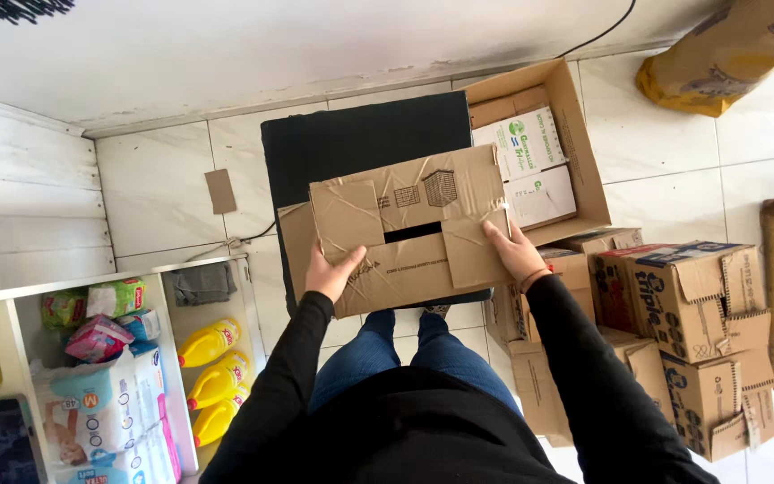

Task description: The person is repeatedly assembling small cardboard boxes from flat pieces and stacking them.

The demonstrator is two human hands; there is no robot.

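Overhead, cardboard box [414, 229] between left hand [331, 273] and right hand [514, 253].

1 head camera looks steeply down, close over the tiled floor [172, 193].

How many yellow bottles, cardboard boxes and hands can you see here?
Yellow bottles on the white shelf: 5
Cardboard boxes, counting the held box: 8
Hands, left hand and right hand: 2
Total: 15
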